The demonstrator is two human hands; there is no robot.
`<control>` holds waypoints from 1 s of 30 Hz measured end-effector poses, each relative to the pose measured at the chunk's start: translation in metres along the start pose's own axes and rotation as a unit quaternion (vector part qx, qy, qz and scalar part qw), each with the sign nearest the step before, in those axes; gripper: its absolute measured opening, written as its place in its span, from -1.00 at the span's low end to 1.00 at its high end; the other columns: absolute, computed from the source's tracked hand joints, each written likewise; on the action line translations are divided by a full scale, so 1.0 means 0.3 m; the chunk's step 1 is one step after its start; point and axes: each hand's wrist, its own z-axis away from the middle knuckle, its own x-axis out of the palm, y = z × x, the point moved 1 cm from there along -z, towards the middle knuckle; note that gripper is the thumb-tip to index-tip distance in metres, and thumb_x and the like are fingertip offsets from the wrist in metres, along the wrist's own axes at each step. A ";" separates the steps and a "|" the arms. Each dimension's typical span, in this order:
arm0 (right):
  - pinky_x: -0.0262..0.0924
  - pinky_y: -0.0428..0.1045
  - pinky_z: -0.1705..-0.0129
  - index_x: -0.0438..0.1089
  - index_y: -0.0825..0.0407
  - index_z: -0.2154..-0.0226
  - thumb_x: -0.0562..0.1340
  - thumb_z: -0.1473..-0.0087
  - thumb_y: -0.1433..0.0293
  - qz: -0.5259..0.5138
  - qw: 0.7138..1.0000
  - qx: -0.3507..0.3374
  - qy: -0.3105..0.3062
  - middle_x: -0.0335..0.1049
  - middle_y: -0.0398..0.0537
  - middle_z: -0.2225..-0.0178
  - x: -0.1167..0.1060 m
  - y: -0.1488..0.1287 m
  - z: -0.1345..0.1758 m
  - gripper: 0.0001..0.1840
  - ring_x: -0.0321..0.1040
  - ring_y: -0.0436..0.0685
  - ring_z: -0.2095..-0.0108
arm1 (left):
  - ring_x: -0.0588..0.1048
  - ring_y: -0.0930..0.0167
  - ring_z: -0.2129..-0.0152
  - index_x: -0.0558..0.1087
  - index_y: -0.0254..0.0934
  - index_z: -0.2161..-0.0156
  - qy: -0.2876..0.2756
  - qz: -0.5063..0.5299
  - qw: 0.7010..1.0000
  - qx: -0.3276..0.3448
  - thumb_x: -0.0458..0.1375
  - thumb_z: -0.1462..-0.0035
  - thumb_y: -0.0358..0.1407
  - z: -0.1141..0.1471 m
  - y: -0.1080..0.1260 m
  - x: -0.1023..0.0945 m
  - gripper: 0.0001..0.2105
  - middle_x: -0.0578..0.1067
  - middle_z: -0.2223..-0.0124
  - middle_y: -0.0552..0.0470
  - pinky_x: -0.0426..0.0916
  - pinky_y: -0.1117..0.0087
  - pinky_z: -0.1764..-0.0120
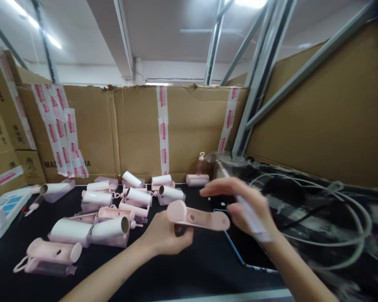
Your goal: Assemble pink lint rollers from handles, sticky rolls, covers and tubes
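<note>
My left hand (164,235) grips a pale pink plastic housing (201,219) with a round disc at one end and a small hole in its side. The housing is held level above the black table, its rounded far end pointing right. My right hand (244,201) is just right of it and apart from it, thumb and index finger spread. A slim white pen-like tool (250,216) lies across that hand, held in it and slanting up to the left. Motion blurs the tool, so its exact kind cannot be made out.
Several pink housings (53,251) and white tubes (71,230) lie at left on the black table (164,281). A blue-edged tablet (248,251) lies under my right hand. White cables (327,243) coil at right. Cardboard walls (195,126) stand behind.
</note>
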 end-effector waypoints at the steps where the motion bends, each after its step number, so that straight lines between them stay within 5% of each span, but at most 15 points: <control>1: 0.30 -0.01 0.45 0.28 0.03 0.16 0.00 0.14 -0.21 -0.053 0.996 -0.007 0.064 0.42 -0.02 0.49 -0.027 -0.015 -0.009 -0.26 0.41 0.15 0.50 | 0.45 0.32 0.24 0.37 -0.30 0.12 0.012 0.041 0.998 0.043 0.02 -0.07 -0.32 0.012 -0.001 -0.009 -0.75 0.49 0.16 -0.06 0.31 0.37 0.19; 4: 0.12 -0.09 0.75 0.14 -0.07 0.01 -0.09 -0.01 -0.14 -0.224 0.964 0.015 0.140 0.28 -0.20 0.65 -0.057 -0.034 -0.023 -0.34 0.26 0.04 0.75 | 0.44 0.35 0.30 0.34 -0.31 0.15 0.044 0.113 0.989 0.084 0.08 -0.02 -0.38 0.040 -0.024 -0.028 -0.77 0.48 0.21 -0.05 0.32 0.40 0.24; 8: -0.11 -0.18 0.80 0.34 0.01 0.39 0.08 -0.12 0.19 -0.328 0.944 0.027 0.017 0.24 -0.21 0.54 0.012 0.012 0.006 -0.74 0.18 -0.14 0.82 | 0.42 0.34 0.31 0.26 -0.30 0.10 0.069 0.175 0.982 0.017 0.11 -0.01 -0.36 0.059 -0.070 -0.024 -0.70 0.44 0.23 -0.06 0.33 0.36 0.24; 11: -0.10 -0.18 0.77 0.36 0.10 0.50 0.11 -0.10 0.18 -0.349 0.933 0.057 -0.057 0.26 -0.17 0.56 0.090 0.082 0.054 -0.65 0.21 -0.12 0.79 | 0.39 0.30 0.22 0.18 -0.30 0.02 0.084 0.221 0.972 -0.006 0.10 -0.05 -0.31 0.072 -0.098 -0.016 -0.63 0.40 0.15 -0.10 0.31 0.31 0.17; 15: -0.16 -0.20 0.80 0.31 0.15 0.65 0.10 -0.10 0.18 -0.330 0.927 0.162 -0.067 0.17 -0.20 0.71 0.155 0.147 0.107 -0.54 0.15 -0.12 0.82 | 0.38 0.26 0.19 0.15 -0.29 -0.05 -0.015 0.290 0.957 -0.010 0.08 -0.08 -0.23 0.098 -0.112 -0.021 -0.58 0.38 0.14 -0.10 0.31 0.30 0.16; 18: -0.18 -0.21 0.81 0.29 0.16 0.71 0.09 -0.09 0.15 -0.318 0.921 0.215 -0.068 0.15 -0.19 0.74 0.167 0.151 0.128 -0.48 0.14 -0.12 0.82 | 0.36 0.27 0.16 0.19 -0.26 -0.03 -0.027 0.317 0.948 -0.025 -0.01 -0.16 -0.22 0.113 -0.108 -0.031 -0.66 0.37 0.11 -0.09 0.28 0.33 0.14; 22: -0.20 -0.21 0.85 0.29 0.16 0.75 0.10 -0.07 0.12 -0.351 0.906 0.231 -0.050 0.16 -0.17 0.73 0.169 0.141 0.138 -0.45 0.10 -0.13 0.83 | 0.39 0.33 0.27 0.31 -0.29 0.12 -0.031 0.320 0.945 -0.058 0.02 -0.15 -0.22 0.117 -0.089 -0.029 -0.77 0.40 0.24 -0.02 0.28 0.39 0.19; 30: -0.22 -0.20 0.86 0.29 0.16 0.77 0.07 -0.10 0.17 -0.398 0.885 0.232 -0.067 0.08 -0.21 0.80 0.174 0.146 0.140 -0.44 0.06 -0.13 0.86 | 0.37 0.26 0.22 0.35 -0.29 0.12 -0.049 0.332 0.937 -0.102 0.04 -0.11 -0.10 0.133 -0.061 -0.028 -0.68 0.40 0.33 -0.01 0.29 0.37 0.22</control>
